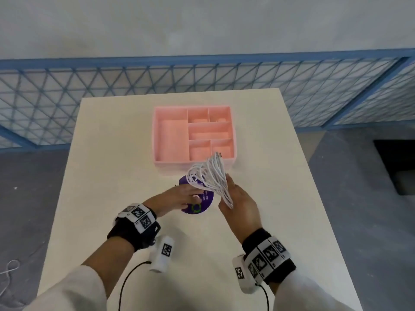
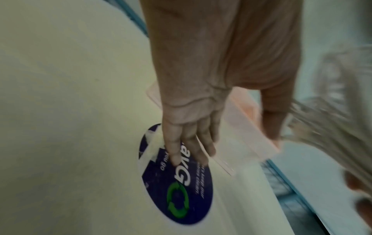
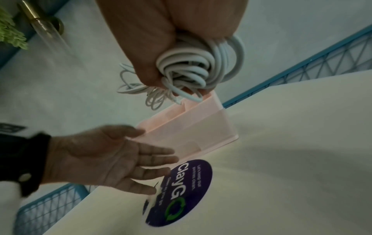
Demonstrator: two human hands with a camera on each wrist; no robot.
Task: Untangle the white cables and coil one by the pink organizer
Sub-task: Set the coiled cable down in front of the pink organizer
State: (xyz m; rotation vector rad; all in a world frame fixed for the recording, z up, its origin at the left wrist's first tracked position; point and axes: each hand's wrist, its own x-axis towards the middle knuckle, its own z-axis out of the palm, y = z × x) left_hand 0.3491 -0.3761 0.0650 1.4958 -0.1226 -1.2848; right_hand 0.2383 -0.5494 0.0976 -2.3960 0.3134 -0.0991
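We hold the white cables (image 1: 210, 176) in our right hand (image 1: 239, 206), lifted above the table (image 1: 112, 153) and just in front of the pink organizer (image 1: 193, 135), near its front right corner. The fingers and thumb are curled round the lower part of the bundle. In the right wrist view the loops (image 3: 187, 70) pack tight against the palm, w/ some thinner loops hanging out to one side. The cables are all in one bunch; we judge they are not yet separated, though the head view is too small to show where one cable crosses another.

Our left hand (image 1: 177, 197) holds nothing. Its fingers (image 2: 187, 143) are straight and a bit spread, low over the purple round sticker (image 3: 179, 190) that lies on the table towards the front edge from the organizer. If they touch the sticker we cannot tell for sure.

The relation that matters: the bundle's long axis runs from our right palm up and away, tilted towards the organizer, so the free loop ends are at the far top, above and a little right of the left fingertips. The left hand is near, approx. just beside the bundle. In our judgement the next move is for the left hand to come up and take a loop or a plug end, while the right one keeps the rest.
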